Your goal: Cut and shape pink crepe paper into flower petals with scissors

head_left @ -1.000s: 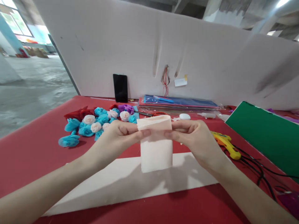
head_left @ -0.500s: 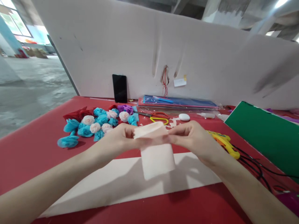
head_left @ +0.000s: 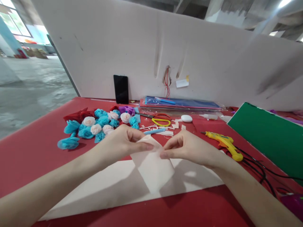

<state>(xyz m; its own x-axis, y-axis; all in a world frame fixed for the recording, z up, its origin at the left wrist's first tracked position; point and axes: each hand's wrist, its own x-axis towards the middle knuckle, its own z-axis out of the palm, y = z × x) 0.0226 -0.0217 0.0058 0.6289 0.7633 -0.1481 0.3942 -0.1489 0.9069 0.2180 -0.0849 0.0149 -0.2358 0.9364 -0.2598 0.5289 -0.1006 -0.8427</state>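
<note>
A pale pink piece of crepe paper [head_left: 153, 171] hangs between my two hands, one corner pointing down. My left hand [head_left: 129, 141] pinches its upper left edge between thumb and fingers. At its upper right edge, my right hand [head_left: 182, 146] grips it with thumb and forefinger. Below lies a long pale paper strip [head_left: 101, 189], flat on the red table and partly shaded by my hands. Just behind the hands rests a light blue pen-like stick [head_left: 155, 131], among small paper scraps [head_left: 175, 125].
Blue, white, red and purple paper flowers [head_left: 94, 124] cluster at the left. Scissors [head_left: 161, 121] and a white oval object [head_left: 186, 118] lie behind. A yellow glue gun [head_left: 224, 143] with a black cord sits at the right, near a green board [head_left: 267, 138]. A phone [head_left: 121, 89] leans on the partition.
The paper piece has turned from squarish with a folded top to a diamond-like hang. My right hand has moved slightly left and down, uncovering the glue gun and the blue stick.
</note>
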